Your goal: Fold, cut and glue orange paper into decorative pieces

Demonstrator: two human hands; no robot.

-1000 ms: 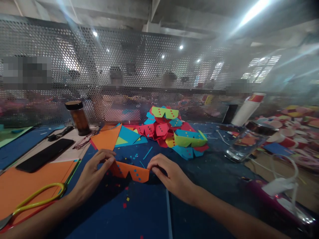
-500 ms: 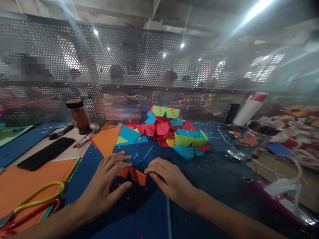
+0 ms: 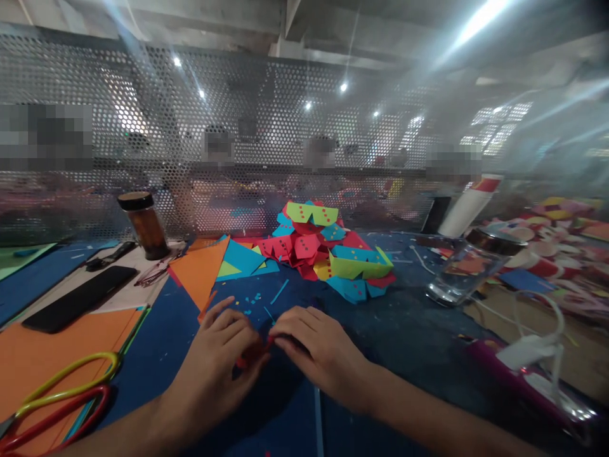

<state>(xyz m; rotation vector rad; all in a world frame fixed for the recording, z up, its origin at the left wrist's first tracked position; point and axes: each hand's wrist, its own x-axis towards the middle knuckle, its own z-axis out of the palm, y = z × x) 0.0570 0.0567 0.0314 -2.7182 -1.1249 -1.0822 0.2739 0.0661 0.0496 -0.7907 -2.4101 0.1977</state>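
Between my hands is a small folded paper piece (image 3: 242, 362), orange to red, mostly covered by my fingers. My left hand (image 3: 216, 358) curls round its left part, with thumb and fingers closing on it. My right hand (image 3: 318, 352) pinches its right end, fingers bent and palm down. An orange paper edge (image 3: 206, 309) shows just beyond the left fingers; I cannot tell whether it belongs to the same piece. Behind my hands sits a pile of folded, dotted paper pieces (image 3: 307, 247) in red, blue, yellow and green. Blue paper scraps (image 3: 280, 291) lie just past my fingertips.
Scissors (image 3: 61, 397) rest on orange sheets (image 3: 28, 355) at left, near a phone (image 3: 80, 298) and a dark-lidded jar (image 3: 144, 225). Coloured triangles (image 3: 202, 270) lie behind. At right are a glass cup (image 3: 471, 270), a purple device with cable (image 3: 533, 381) and a perforated screen (image 3: 266, 139) behind.
My left hand has moved right and closed from spread fingers onto the orange paper, covering most of it. The right hand keeps its pinch at the right end. The view has shifted slightly.
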